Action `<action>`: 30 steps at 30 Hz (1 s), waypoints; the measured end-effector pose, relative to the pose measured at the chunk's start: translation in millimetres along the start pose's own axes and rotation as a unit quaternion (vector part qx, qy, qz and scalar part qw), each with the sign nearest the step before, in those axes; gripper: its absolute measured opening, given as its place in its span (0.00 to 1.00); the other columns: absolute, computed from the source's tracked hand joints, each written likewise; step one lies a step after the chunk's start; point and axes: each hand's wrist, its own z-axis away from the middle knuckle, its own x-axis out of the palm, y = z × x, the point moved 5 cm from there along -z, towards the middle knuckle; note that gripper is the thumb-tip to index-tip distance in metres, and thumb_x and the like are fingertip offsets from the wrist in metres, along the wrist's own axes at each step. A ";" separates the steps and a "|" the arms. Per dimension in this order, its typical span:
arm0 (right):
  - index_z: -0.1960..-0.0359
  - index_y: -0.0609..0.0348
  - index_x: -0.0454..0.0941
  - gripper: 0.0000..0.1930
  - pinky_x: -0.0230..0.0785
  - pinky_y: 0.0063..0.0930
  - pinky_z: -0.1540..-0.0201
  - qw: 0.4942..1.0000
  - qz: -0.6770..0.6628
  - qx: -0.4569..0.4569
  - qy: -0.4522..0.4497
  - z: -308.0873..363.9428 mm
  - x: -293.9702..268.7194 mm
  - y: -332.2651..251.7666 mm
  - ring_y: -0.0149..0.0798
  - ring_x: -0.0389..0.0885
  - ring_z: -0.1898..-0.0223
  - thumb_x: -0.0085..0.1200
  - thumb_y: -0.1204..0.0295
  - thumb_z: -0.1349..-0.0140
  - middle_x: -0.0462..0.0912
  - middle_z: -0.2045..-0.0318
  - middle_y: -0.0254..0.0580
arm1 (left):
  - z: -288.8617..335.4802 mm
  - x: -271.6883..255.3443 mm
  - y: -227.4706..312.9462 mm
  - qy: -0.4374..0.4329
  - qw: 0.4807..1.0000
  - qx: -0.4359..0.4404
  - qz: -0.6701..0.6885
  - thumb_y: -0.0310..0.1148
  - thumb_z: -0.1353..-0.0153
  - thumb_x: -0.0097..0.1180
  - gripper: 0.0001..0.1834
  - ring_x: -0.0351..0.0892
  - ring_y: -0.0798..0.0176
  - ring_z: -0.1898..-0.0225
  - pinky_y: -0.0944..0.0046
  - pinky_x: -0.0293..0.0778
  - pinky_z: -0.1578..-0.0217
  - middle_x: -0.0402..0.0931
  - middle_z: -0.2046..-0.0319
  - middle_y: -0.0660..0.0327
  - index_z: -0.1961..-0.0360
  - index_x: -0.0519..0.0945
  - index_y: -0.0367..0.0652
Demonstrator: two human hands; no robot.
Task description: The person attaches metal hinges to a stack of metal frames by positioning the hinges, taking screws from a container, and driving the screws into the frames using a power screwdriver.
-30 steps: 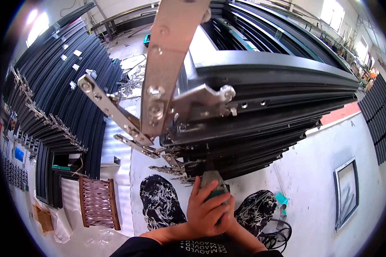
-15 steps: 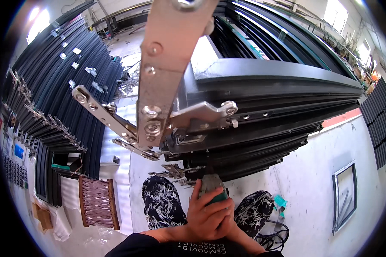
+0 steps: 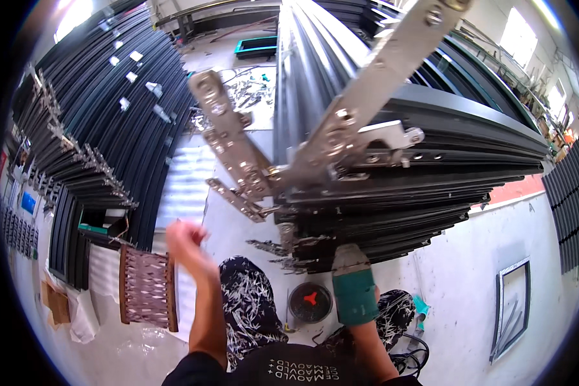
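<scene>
My right hand (image 3: 365, 332) grips a teal and grey power drill (image 3: 354, 293), mostly hidden behind the tool's body. The drill's grey nose points forward at the stacked black frames (image 3: 424, 186). Silvery metal hinge arms (image 3: 345, 119) swing out from the left corner of the top frame, one standing up and others spreading left. My left hand (image 3: 188, 248), smeared by motion, is raised off to the left beside my knee and away from the stack; its fingers look curled. Between my legs sits a round dark bowl (image 3: 310, 314) with a red piece and small parts inside.
Tall stacks of black frames (image 3: 103, 122) with metal fittings fill the left. A woven brown stool (image 3: 148, 288) stands near my left side. On the right floor lie a grey-black frame (image 3: 528, 309) and a black cable (image 3: 419, 360). A teal-edged frame (image 3: 256, 46) rests at the back.
My left hand has left the drill and moved left. The drill has shifted right in my right hand, uncovering the bowl. The hinge arms and stack appear further right, the upright arm leaning more.
</scene>
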 end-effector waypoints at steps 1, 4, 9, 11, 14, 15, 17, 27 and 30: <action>0.49 0.62 0.73 0.16 0.70 0.31 0.53 0.992 0.115 -0.042 0.010 4.1 -3.4 4.4 0.40 0.77 0.55 0.50 0.75 0.40 0.78 0.55 0.44 | -14.0 30.0 -16.3 -0.026 0.990 -0.138 0.007 0.37 0.33 0.39 0.12 0.72 0.69 0.74 0.73 0.67 0.76 0.67 0.76 0.64 0.70 0.69 0.43; 0.49 0.60 0.74 0.18 0.65 0.44 0.45 0.918 0.357 -0.173 -0.001 1.7 5.1 -11.0 0.54 0.73 0.48 0.52 0.77 0.43 0.74 0.49 0.51 | -47.6 118.8 -62.7 -0.259 0.896 -0.317 0.170 0.41 0.36 0.47 0.13 0.76 0.68 0.67 0.63 0.74 0.65 0.74 0.68 0.63 0.59 0.74 0.43; 0.51 0.57 0.75 0.20 0.62 0.40 0.49 0.750 0.584 -0.309 0.002 3.4 19.0 -28.0 0.45 0.74 0.48 0.55 0.77 0.49 0.77 0.51 0.41 | -66.2 211.7 -105.9 -0.352 0.812 -0.398 0.243 0.41 0.36 0.46 0.13 0.76 0.68 0.67 0.63 0.74 0.65 0.74 0.68 0.63 0.59 0.74 0.43; 0.50 0.59 0.74 0.20 0.62 0.42 0.46 0.743 0.597 -0.303 0.002 5.1 25.3 -33.4 0.49 0.72 0.47 0.54 0.78 0.47 0.75 0.50 0.45 | -64.9 230.3 -116.9 -0.354 0.804 -0.406 0.251 0.41 0.36 0.46 0.13 0.76 0.68 0.67 0.63 0.74 0.65 0.74 0.69 0.63 0.60 0.74 0.42; 0.49 0.63 0.73 0.19 0.61 0.46 0.41 0.756 0.585 -0.293 0.004 3.8 30.2 -26.9 0.56 0.70 0.44 0.54 0.79 0.44 0.73 0.47 0.53 | -64.5 244.4 -125.9 -0.354 0.798 -0.412 0.261 0.41 0.36 0.46 0.13 0.76 0.68 0.67 0.64 0.74 0.65 0.74 0.69 0.63 0.60 0.74 0.42; 0.49 0.63 0.73 0.19 0.61 0.46 0.41 0.766 0.573 -0.292 0.007 2.6 30.8 -24.4 0.56 0.70 0.45 0.54 0.78 0.44 0.73 0.47 0.53 | -65.5 245.6 -129.1 -0.353 0.798 -0.411 0.264 0.41 0.36 0.46 0.13 0.76 0.68 0.67 0.64 0.74 0.65 0.74 0.69 0.63 0.60 0.74 0.42; 0.49 0.63 0.73 0.18 0.62 0.47 0.42 0.749 0.602 -0.277 0.017 4.3 31.5 -20.3 0.56 0.70 0.45 0.53 0.77 0.43 0.73 0.47 0.53 | -63.2 248.8 -128.3 -0.355 0.797 -0.410 0.265 0.40 0.36 0.46 0.13 0.76 0.68 0.67 0.64 0.74 0.65 0.74 0.69 0.63 0.60 0.74 0.42; 0.52 0.65 0.74 0.18 0.77 0.30 0.61 0.993 -0.071 0.040 0.084 -7.9 19.3 14.1 0.37 0.81 0.62 0.38 0.67 0.35 0.81 0.60 0.44 | -63.1 247.5 -142.7 -0.351 0.795 -0.410 0.277 0.40 0.36 0.46 0.13 0.76 0.68 0.67 0.65 0.73 0.65 0.75 0.69 0.62 0.60 0.74 0.41; 0.53 0.66 0.74 0.15 0.77 0.29 0.59 0.972 -0.224 0.045 0.056 -1.9 15.5 13.1 0.37 0.81 0.64 0.42 0.72 0.37 0.81 0.61 0.44 | -67.1 240.3 -141.0 -0.349 0.796 -0.410 0.277 0.40 0.36 0.46 0.13 0.75 0.68 0.67 0.65 0.73 0.65 0.75 0.69 0.62 0.60 0.74 0.41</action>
